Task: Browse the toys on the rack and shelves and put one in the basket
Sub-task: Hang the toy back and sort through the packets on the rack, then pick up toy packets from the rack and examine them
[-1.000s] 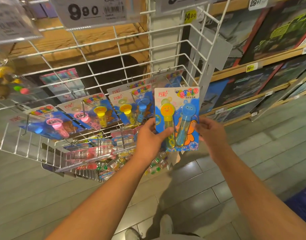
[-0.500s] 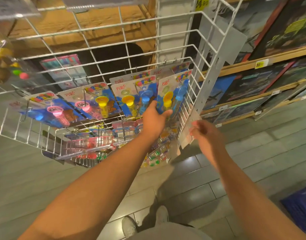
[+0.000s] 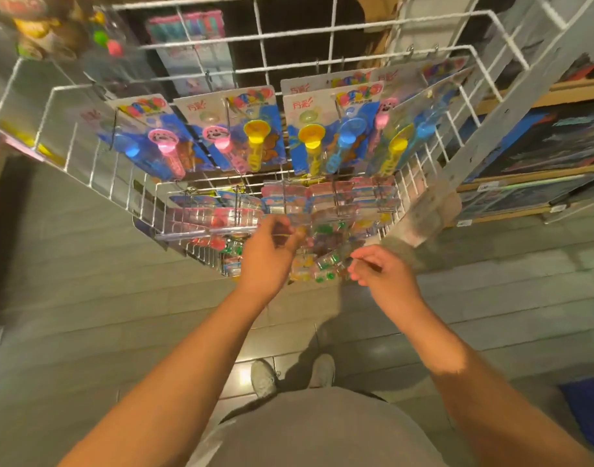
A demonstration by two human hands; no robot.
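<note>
Bubble-wand packs [image 3: 332, 129] on blue cards hang in a row on the white wire rack [image 3: 325, 28]. Below them hangs a lower row of small clear blister packs [image 3: 336, 210] with colourful pieces inside. My left hand [image 3: 268, 257] reaches up into this lower row, fingers and thumb spread at a clear pack; blur hides whether they pinch it. A little lower and to the right, my right hand [image 3: 383, 274] hovers with its fingers loosely curled and holds nothing.
Wooden shelves [image 3: 541, 170] with flat dark boxes run along the right. A bag of coloured balls [image 3: 97, 35] hangs at the upper left. Something blue [image 3: 588, 412] lies on the tiled floor at the lower right edge. My shoes [image 3: 265, 375] stand just below the rack.
The bubble-wand pack I held in both hands went back onto the rack. Both hands then dropped to the lower row, and my view tilted down.
</note>
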